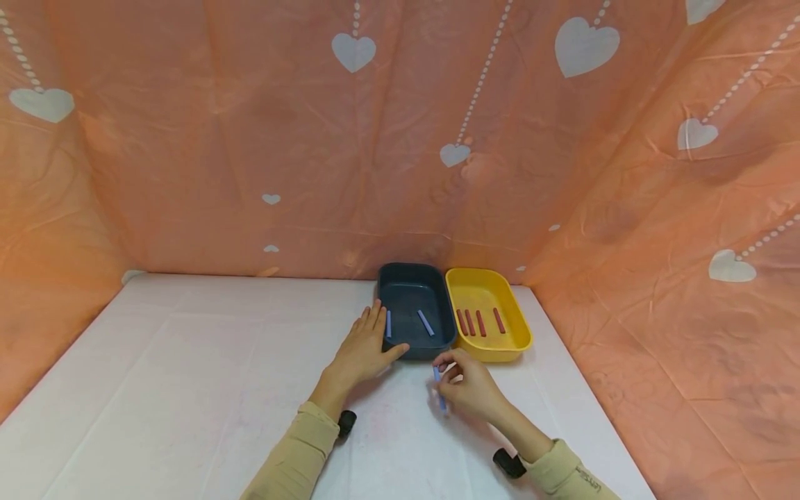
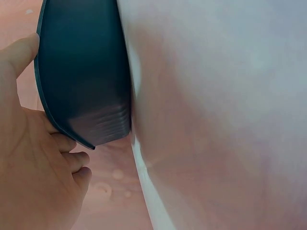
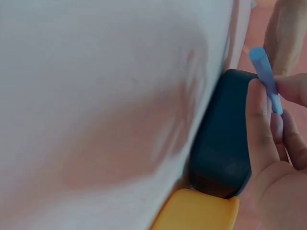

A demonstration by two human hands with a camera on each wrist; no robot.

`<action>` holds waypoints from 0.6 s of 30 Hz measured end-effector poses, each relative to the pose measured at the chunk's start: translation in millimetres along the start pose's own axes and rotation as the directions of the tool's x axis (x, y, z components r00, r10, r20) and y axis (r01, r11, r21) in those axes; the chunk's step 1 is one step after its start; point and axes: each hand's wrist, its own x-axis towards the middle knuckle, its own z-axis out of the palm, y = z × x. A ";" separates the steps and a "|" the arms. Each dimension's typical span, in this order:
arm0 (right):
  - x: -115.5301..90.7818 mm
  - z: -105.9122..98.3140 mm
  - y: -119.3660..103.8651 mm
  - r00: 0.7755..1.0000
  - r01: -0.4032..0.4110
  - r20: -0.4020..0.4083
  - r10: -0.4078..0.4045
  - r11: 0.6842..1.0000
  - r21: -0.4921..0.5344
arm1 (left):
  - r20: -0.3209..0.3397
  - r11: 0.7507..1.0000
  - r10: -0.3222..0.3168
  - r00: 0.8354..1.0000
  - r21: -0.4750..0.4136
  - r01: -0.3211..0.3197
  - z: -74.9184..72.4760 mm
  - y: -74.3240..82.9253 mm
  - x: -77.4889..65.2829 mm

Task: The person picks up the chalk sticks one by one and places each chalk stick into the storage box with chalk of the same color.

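In my right hand [image 1: 470,389] I pinch a blue chalk stick [image 3: 265,76] between thumb and fingers, above the table just in front of the trays. My left hand [image 1: 362,347] rests on the left and front rim of the dark blue tray [image 1: 414,353], fingers extended and spread, thumb at the front edge. Inside that tray lie two blue chalk sticks [image 1: 426,323], one of them close beside my left fingers. Several red chalk sticks [image 1: 480,323] lie in the yellow tray [image 1: 494,354], which stands against the dark tray's right side.
A white cloth [image 1: 187,375] covers the table. An orange curtain [image 1: 300,139] with white hearts hangs behind and at both sides, close behind the trays. A black wrist device [image 1: 509,463] sits below my right wrist.
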 end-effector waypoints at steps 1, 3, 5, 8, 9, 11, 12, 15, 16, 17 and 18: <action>1.2 -0.3 -1.3 1.000 -0.001 -0.013 0.002 1.000 0.005 | -0.002 1.000 0.001 1.000 0.001 -0.001 0.3 -0.2 0.0; 3.8 -1.3 -3.5 0.999 0.000 -0.038 0.001 1.000 0.028 | -0.002 1.000 0.001 1.000 0.003 -0.001 0.7 -0.5 0.0; 6.9 -2.0 -5.9 0.998 0.003 -0.064 0.001 0.998 0.060 | -0.002 1.000 0.001 1.000 0.000 -0.001 0.6 -0.7 0.0; 12.0 -3.2 -10.2 0.994 -0.010 -0.103 0.023 0.993 0.121 | -0.001 1.000 0.003 1.000 -0.002 -0.003 -0.3 -0.5 0.1; 13.6 -3.4 -11.9 0.993 -0.019 -0.115 0.035 0.990 0.140 | 0.000 1.000 0.003 1.000 -0.004 -0.003 -0.5 -0.5 0.1; 16.6 -4.2 -15.4 0.989 -0.029 -0.139 0.053 0.986 0.166 | -0.001 1.000 0.004 1.000 -0.004 -0.004 -0.7 -0.6 0.2; 17.9 -4.6 -17.1 0.987 -0.031 -0.153 0.056 0.986 0.166 | -0.002 1.000 0.006 1.000 -0.003 -0.006 -0.7 -0.6 0.2; 21.9 -4.8 -20.4 0.980 -0.020 -0.194 0.051 0.987 0.160 | -0.003 1.000 0.005 1.000 0.000 -0.005 -0.2 -0.8 0.2; 23.5 -4.8 -20.7 0.977 -0.014 -0.209 0.048 0.987 0.159 | -0.004 1.000 0.006 1.000 0.000 -0.006 -0.1 -0.8 0.0; 25.2 -4.6 -20.7 0.974 -0.010 -0.223 0.046 0.987 0.159 | -0.005 1.000 0.006 1.000 0.000 -0.006 -0.1 -0.8 -0.1; 27.0 -4.4 -20.7 0.971 -0.003 -0.236 0.042 0.986 0.164 | -0.006 1.000 0.006 1.000 -0.001 -0.006 -0.1 -0.7 -0.3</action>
